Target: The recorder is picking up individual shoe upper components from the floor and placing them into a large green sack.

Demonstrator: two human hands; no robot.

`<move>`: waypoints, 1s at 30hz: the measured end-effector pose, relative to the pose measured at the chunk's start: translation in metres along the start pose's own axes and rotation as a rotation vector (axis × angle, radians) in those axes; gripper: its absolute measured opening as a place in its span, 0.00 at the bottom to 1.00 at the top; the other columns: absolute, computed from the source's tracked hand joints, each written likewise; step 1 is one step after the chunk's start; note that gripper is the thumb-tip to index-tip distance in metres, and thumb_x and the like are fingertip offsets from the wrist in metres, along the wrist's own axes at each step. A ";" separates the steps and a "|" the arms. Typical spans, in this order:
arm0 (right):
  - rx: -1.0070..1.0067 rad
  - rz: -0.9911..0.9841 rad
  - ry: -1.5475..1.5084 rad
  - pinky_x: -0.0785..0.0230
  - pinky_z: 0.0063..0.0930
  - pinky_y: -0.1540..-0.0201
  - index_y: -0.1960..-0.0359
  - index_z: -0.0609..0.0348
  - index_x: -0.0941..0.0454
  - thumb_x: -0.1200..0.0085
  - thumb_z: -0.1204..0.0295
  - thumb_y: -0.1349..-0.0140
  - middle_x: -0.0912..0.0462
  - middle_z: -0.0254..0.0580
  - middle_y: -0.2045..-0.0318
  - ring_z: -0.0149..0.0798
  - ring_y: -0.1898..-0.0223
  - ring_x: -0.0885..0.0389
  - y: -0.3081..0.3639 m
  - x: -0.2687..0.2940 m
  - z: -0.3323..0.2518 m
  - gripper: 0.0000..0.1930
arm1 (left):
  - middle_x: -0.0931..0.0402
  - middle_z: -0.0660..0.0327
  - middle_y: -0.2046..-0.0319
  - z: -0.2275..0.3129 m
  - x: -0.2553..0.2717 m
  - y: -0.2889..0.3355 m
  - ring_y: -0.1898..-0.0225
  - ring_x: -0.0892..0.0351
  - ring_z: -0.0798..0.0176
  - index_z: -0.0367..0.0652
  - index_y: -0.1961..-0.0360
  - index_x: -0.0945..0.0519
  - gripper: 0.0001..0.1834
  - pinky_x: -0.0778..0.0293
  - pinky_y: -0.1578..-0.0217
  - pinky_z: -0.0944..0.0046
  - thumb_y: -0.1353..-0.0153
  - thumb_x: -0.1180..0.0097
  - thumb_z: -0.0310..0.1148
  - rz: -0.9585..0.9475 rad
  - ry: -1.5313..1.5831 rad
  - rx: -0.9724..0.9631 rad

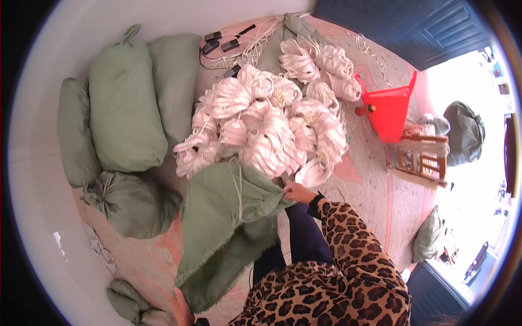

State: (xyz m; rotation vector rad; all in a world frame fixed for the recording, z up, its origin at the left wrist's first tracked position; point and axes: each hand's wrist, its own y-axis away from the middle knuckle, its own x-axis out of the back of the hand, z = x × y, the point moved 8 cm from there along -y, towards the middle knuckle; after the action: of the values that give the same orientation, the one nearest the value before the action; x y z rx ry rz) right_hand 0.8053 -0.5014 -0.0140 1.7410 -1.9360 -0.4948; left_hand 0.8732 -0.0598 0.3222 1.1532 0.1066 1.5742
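A green woven sack point(217, 201) hangs in front of me, its frayed open mouth toward my left side. My right hand point(299, 192) pinches the sack's edge at its right corner. Low in view, my left hand point(182, 307) grips the sack's rim at the near-left corner; part of that hand is cut off by the picture's edge. A white cord point(239, 190) lies across the sack. Just beyond it is a large heap of white, curved, nested pieces tied in bundles point(266, 130). What is inside the sack cannot be seen.
Full green sacks point(125, 103) lean against the left wall, with a tied sack point(136, 206) below them. Cables and black adapters point(231, 45) lie at the back. To the right are a red bag point(389, 108), a wooden stool point(421, 160) and a dark sack point(465, 133).
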 end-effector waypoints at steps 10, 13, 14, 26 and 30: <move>-0.004 0.288 0.174 0.37 0.25 0.69 0.71 0.65 0.29 0.52 0.70 0.53 0.26 0.41 0.78 0.31 0.73 0.30 -0.246 0.158 0.043 0.11 | 0.42 0.44 0.48 0.075 -0.085 0.010 0.48 0.42 0.48 0.31 0.47 0.41 0.32 0.46 0.50 0.55 0.43 0.58 0.48 -0.011 -0.582 0.058; -0.042 0.319 0.123 0.36 0.27 0.63 0.63 0.65 0.30 0.50 0.69 0.55 0.24 0.47 0.71 0.37 0.66 0.27 -0.312 0.162 0.038 0.17 | 0.35 0.46 0.54 0.049 -0.077 0.002 0.54 0.36 0.52 0.32 0.49 0.39 0.30 0.40 0.55 0.56 0.45 0.53 0.44 0.078 -0.650 0.343; -0.032 0.364 0.119 0.37 0.28 0.60 0.58 0.65 0.33 0.48 0.68 0.57 0.26 0.50 0.66 0.40 0.62 0.28 -0.329 0.165 0.033 0.22 | 0.36 0.45 0.54 0.029 -0.069 -0.001 0.54 0.36 0.50 0.32 0.49 0.39 0.29 0.40 0.54 0.56 0.44 0.56 0.46 0.093 -0.614 0.299; -0.058 0.248 -0.362 0.45 0.24 0.62 0.65 0.62 0.32 0.48 0.68 0.54 0.32 0.34 0.72 0.30 0.67 0.36 -0.400 0.129 0.037 0.15 | 0.32 0.52 0.62 -0.077 -0.032 -0.007 0.66 0.32 0.58 0.38 0.51 0.38 0.23 0.35 0.65 0.61 0.46 0.50 0.35 0.179 -0.419 0.564; -0.157 0.256 -0.442 0.44 0.22 0.68 0.73 0.60 0.32 0.47 0.67 0.54 0.33 0.32 0.76 0.28 0.72 0.37 -0.376 0.093 0.010 0.11 | 0.32 0.56 0.62 -0.086 -0.039 -0.013 0.65 0.33 0.60 0.41 0.52 0.36 0.22 0.35 0.66 0.64 0.48 0.48 0.35 0.112 -0.125 0.396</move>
State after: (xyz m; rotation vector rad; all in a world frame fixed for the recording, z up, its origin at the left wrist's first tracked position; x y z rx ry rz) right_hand 1.0993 -0.6396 -0.2244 1.3387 -2.3043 -0.9704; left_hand 0.8176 -0.0433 0.2463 1.5861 0.2847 1.6174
